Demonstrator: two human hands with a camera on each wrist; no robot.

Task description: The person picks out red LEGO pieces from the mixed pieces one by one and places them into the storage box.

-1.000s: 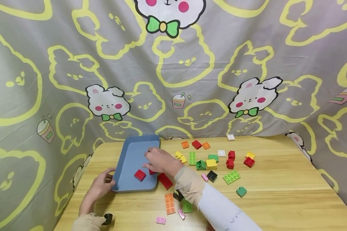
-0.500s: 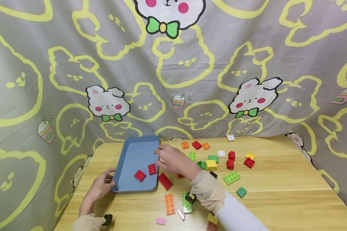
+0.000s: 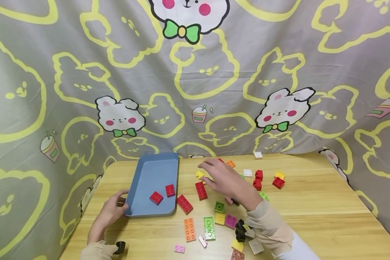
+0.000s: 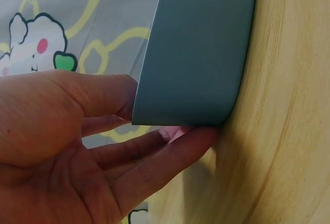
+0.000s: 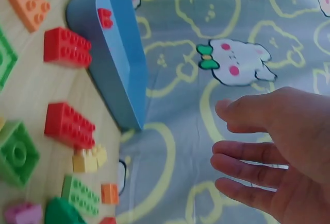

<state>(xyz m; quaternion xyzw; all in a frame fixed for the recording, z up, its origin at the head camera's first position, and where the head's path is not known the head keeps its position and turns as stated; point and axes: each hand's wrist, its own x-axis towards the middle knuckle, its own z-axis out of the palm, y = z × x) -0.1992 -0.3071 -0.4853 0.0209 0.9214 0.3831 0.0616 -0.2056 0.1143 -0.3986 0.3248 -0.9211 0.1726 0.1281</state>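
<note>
A blue tray (image 3: 153, 175) lies at the left of the table, holding two red building bricks, one (image 3: 156, 198) near its front and another (image 3: 170, 190) by its right wall. My left hand (image 3: 108, 212) holds the tray's front left corner; in the left wrist view, the thumb is at the rim and fingers reach under the wall. My right hand (image 3: 223, 179) hovers over the bricks right of the tray, fingers spread and holding nothing. Below it lies a long red brick (image 3: 200, 190), with a yellow brick (image 3: 199, 174) near its fingertips. Another long red brick (image 3: 184, 204) lies beside the tray.
Loose bricks cover the table's middle, among them an orange one (image 3: 190, 229), a lime green one (image 3: 209, 228) and a purple one (image 3: 230, 221). Red bricks (image 3: 258, 180) and a white one (image 3: 247, 173) lie farther right. A patterned curtain (image 3: 214, 79) hangs behind the table.
My right hand has let go of a small red brick inside the tray, then moved right, out over the loose bricks. My left hand has stayed at the tray's corner.
</note>
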